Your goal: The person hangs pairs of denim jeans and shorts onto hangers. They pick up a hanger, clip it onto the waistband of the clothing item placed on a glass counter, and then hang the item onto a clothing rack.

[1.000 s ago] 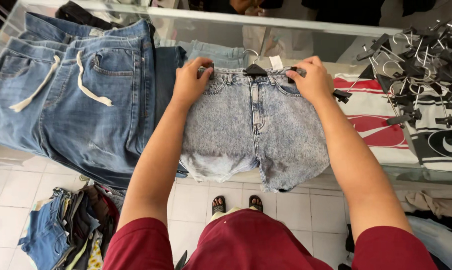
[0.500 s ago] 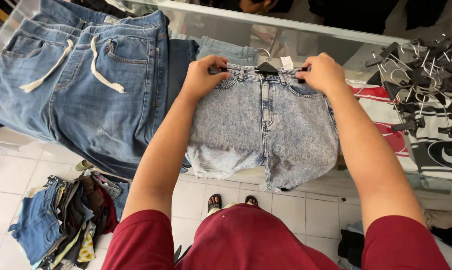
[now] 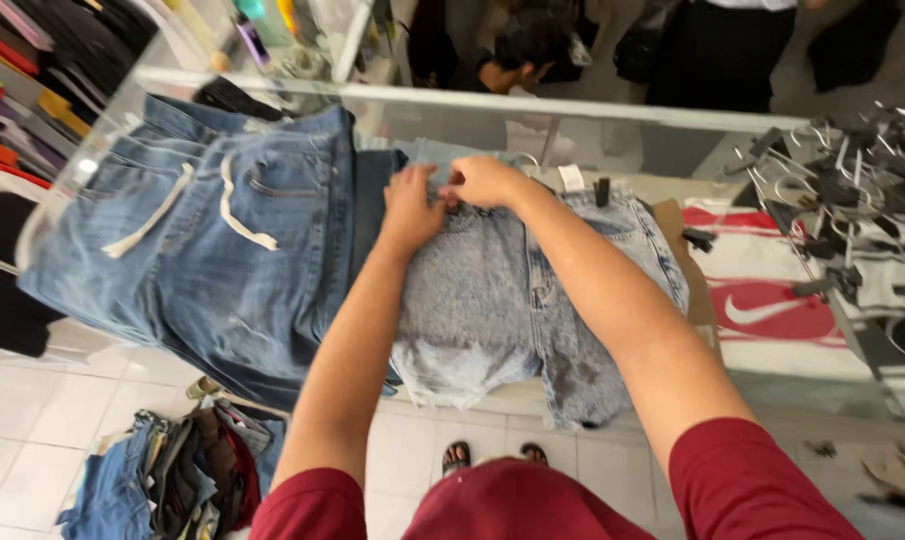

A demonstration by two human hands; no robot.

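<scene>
1. The left hand (image 3: 412, 210) rests on the upper left corner of the acid-wash denim shorts (image 3: 517, 300), fingers curled and pinching the waistband fabric.
2. The right hand (image 3: 484, 182) sits just beside the left one, touching it at the fingertips, and is clenched on the same stretch of waistband near a hanger clip.
3. The shorts lie flat on the glass desk (image 3: 572, 105), waistband towards the far edge, with the frayed leg hems hanging over the near edge.
4. A black clip (image 3: 602, 190) of the hanger grips the waistband to the right of both hands, next to a white tag (image 3: 570, 177).
5. To the left, dark blue jeans with a white drawstring (image 3: 207, 250) are spread over the desk and droop over its near edge, their edge touching the shorts.
6. A heap of metal clip hangers (image 3: 842, 190) lies on the right end of the desk, above a red and white printed sheet (image 3: 772, 300).
7. On the tiled floor (image 3: 32, 430) below, a pile of folded clothes (image 3: 172, 480) sits at the lower left.
8. Both forearms emerge from dark red sleeves (image 3: 762, 480).
</scene>
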